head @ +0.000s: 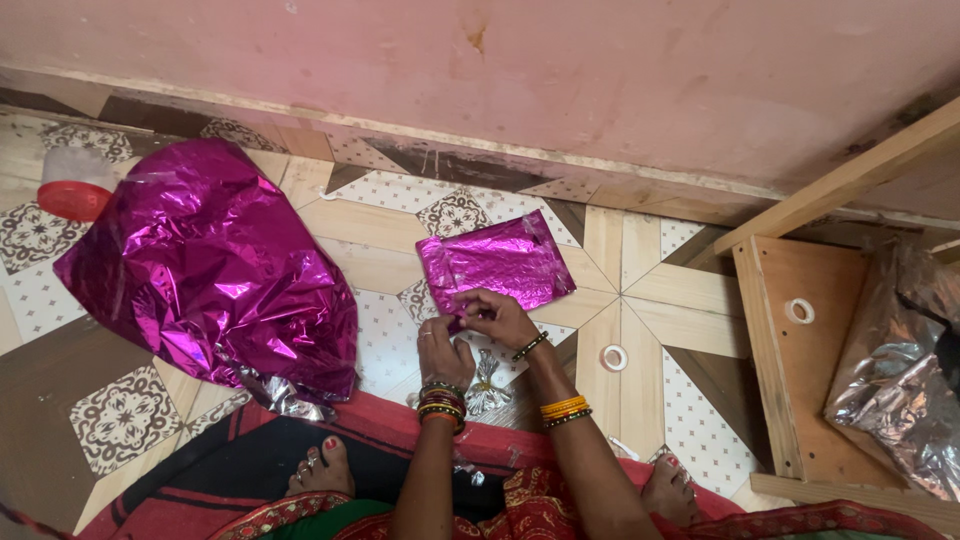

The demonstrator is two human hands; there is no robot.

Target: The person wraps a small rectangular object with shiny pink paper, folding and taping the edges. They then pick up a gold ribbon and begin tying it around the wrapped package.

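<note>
A flat packet wrapped in shiny magenta foil (497,262) lies on the patterned floor in front of me. My right hand (497,315) pinches its near edge, fingers closed on the foil. My left hand (444,348) is right beside it, fingertips at the same near corner of the foil. Both wrists carry several coloured bangles. A small crumpled bit of silver foil (487,385) lies on the floor between my forearms.
A large crumpled sheet of magenta foil (215,270) lies at left. A plastic container with a red lid (72,190) sits beyond it. Tape rolls lie on the floor (614,357) and on a wooden shelf (799,311). Silver foil (900,370) fills the right. My feet show below.
</note>
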